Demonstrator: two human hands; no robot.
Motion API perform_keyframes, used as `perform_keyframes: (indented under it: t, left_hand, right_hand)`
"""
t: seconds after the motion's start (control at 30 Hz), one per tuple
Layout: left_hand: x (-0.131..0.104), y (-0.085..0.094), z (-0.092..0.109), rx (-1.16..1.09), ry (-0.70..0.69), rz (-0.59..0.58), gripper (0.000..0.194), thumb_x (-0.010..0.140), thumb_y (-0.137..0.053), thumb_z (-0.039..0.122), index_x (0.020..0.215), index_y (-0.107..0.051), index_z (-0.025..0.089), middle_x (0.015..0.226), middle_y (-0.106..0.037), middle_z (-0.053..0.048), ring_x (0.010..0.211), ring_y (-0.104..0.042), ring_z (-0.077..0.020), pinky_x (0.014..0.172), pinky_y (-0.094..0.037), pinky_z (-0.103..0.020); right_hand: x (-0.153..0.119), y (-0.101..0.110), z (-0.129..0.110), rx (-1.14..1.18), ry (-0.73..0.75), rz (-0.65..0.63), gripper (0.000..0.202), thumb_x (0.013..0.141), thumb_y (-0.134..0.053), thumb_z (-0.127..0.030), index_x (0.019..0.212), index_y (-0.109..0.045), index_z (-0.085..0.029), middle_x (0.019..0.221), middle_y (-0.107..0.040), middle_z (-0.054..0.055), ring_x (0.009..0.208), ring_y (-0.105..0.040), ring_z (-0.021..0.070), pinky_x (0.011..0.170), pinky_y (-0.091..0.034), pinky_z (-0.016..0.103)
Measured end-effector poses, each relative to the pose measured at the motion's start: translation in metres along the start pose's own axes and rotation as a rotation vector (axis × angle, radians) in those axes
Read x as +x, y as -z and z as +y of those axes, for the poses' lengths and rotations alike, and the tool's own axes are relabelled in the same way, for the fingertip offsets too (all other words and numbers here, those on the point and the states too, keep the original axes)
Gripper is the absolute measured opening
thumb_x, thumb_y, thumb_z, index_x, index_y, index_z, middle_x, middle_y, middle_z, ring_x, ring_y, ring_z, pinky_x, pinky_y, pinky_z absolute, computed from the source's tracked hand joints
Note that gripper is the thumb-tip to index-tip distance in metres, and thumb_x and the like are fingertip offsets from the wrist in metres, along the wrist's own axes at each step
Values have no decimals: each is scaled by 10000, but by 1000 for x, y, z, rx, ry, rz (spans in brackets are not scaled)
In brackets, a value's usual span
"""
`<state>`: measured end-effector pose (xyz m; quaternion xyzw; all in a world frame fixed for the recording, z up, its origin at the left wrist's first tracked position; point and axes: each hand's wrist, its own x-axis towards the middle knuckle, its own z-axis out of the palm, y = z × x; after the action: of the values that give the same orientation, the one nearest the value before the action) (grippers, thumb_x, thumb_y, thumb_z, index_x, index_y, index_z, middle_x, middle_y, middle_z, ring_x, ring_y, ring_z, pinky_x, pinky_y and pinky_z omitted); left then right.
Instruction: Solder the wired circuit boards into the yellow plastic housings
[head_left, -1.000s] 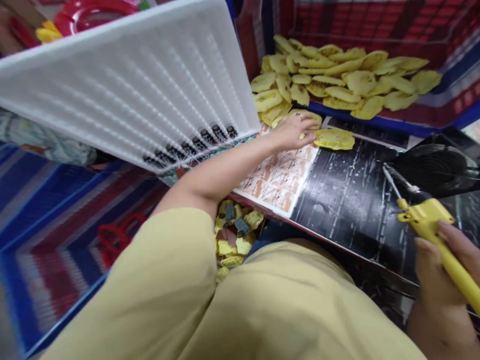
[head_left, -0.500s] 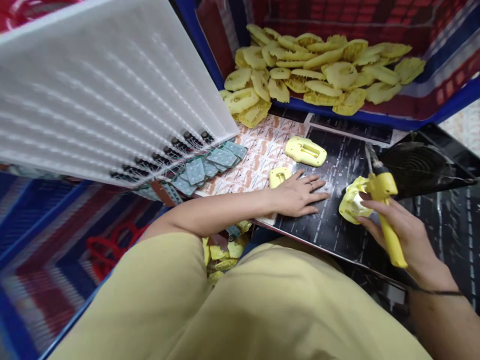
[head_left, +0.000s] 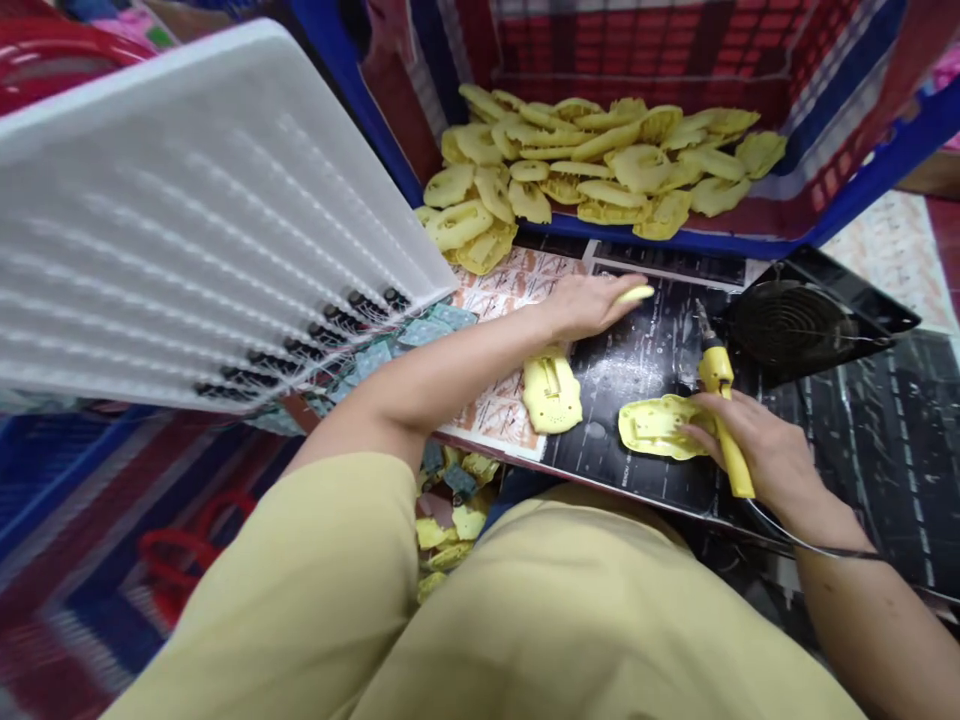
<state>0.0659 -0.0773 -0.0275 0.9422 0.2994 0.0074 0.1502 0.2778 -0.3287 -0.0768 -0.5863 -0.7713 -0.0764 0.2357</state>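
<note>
My left hand (head_left: pixel 592 303) reaches across the table with its fingers closed on a yellow plastic shell (head_left: pixel 636 295), seen edge-on beyond the fingers. Closer to me, another yellow shell with a rectangular slot (head_left: pixel 553 392) lies on the table. My right hand (head_left: pixel 754 440) is wrapped round a yellow soldering gun (head_left: pixel 726 420), its metal tip pointing away from me. The fingertips of that same hand also touch a yellow shell, hollow side up (head_left: pixel 656 427), on the black surface.
A blue crate (head_left: pixel 720 240) at the back holds a heap of yellow shells (head_left: pixel 585 165). At left leans a white foam board (head_left: pixel 225 220) with wired black parts along its lower edge. Green circuit boards (head_left: pixel 427 330) lie beneath it. A black fan (head_left: pixel 799 315) stands at right.
My left hand has gone from lying flat to gripping a shell farther back. My right hand has shifted left with the soldering gun, and the shell at its fingertips now lies flatter, hollow side up.
</note>
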Motion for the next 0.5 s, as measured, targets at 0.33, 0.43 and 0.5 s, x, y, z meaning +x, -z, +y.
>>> perform_keyframes:
  t: [0.33, 0.43, 0.5]
  left_hand:
    - [12, -53, -3, -536, 174, 223, 756, 927, -344, 77, 1673, -459, 118, 1711, -547, -159, 1536, -582, -239, 1306, -474, -454]
    - [0, -43, -22, -290, 50, 156, 641, 977, -491, 248, 1611, -588, 218, 1757, -481, -141, 1638, -446, -329, 1371, -361, -562]
    - [-6, -33, -26, -118, -118, 44, 598, 1012, -536, 364, 1597, -616, 277, 1814, -406, -92, 1720, -284, -364, 1395, -270, -610]
  right_hand:
    - [-19, -5, -1, 202, 24, -13, 447, 1018, -762, -513, 1368, -645, -261, 1158, -803, 97, 1018, -789, 288, 1021, -657, 499]
    - [-22, -4, -6, 210, 23, 19, 460, 1011, -765, -527, 1369, -644, -263, 1164, -796, 109, 1071, -782, 313, 1036, -643, 518]
    - [-24, -3, -8, 215, 32, 17, 471, 995, -789, -511, 1372, -647, -265, 1181, -792, 115, 1098, -779, 329, 1055, -633, 537]
